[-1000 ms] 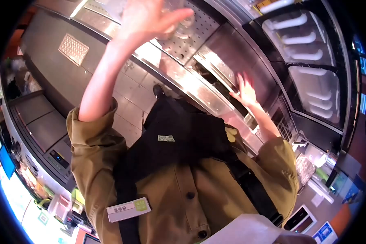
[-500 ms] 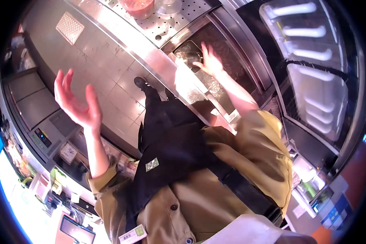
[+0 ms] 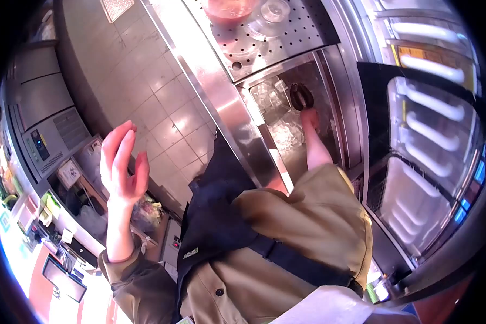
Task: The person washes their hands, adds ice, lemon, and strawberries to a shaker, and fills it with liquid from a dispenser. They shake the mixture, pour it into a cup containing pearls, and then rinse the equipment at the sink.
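Note:
My left hand (image 3: 123,164) is raised over the floor at the left, its fingers loosely curved and apart, with nothing in it. My right hand (image 3: 310,120) is down in a recessed steel bin (image 3: 337,81), closed on the end of a dark, rounded utensil (image 3: 301,97). Beside that utensil is a clear container (image 3: 270,93) with what looks like ice in it. Loose ice (image 3: 287,135) lies in the bin, just left of my right wrist.
A perforated steel tray (image 3: 302,24) holds a container of red contents (image 3: 229,9) and a clear lidded vessel (image 3: 274,12). Clear bins with white handles (image 3: 434,127) stand at the right. A steel counter edge (image 3: 210,92) borders the tiled floor (image 3: 162,102).
My right hand, previously spread over the clear container, is now closed on the dark utensil. My left hand's fingers have curled in slightly. The whole view has shifted.

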The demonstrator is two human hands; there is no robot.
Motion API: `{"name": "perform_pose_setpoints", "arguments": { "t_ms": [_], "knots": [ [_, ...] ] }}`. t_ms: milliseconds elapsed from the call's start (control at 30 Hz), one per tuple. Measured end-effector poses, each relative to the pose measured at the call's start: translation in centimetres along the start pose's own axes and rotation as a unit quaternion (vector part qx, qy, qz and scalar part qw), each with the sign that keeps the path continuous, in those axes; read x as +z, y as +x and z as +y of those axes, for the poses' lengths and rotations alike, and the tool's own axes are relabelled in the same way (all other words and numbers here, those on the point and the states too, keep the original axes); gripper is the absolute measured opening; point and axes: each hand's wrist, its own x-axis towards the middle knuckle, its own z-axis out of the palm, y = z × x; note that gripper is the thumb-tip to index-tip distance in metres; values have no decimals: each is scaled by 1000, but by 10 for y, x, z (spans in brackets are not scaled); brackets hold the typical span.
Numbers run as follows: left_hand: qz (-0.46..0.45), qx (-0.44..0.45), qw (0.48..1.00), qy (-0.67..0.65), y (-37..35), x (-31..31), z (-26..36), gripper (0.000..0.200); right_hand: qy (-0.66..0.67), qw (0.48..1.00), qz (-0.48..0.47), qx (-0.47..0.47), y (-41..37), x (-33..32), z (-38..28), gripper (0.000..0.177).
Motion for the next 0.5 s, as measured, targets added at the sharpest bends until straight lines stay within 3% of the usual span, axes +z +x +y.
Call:
{"name": "perform_pose_setpoints", "arguments": {
  "t_ms": [67,167,267,367,433,500],
  "knots": [
    [20,6,1000,5,12,-1,0,48,-79,997,-16,-18,11,-3,-34,26],
    [53,-22,998,34,21,-13,-1,44,-124,982,-13,-144,27,15,-54,26],
    [88,-31,995,28,50,-12,-2,38,-127,972,3,-197,26,9,-55,24],
    [116,38,992,-28,99,-3,6,35,26,980,-7,-197,2,-31,-40,24],
    [105,15,993,-51,131,4,19,26,170,960,-29,-222,5,-23,-13,25],
    [54,-48,995,-69,162,8,29,51,288,926,-37,-239,1,-29,4,25]
  ]
}}
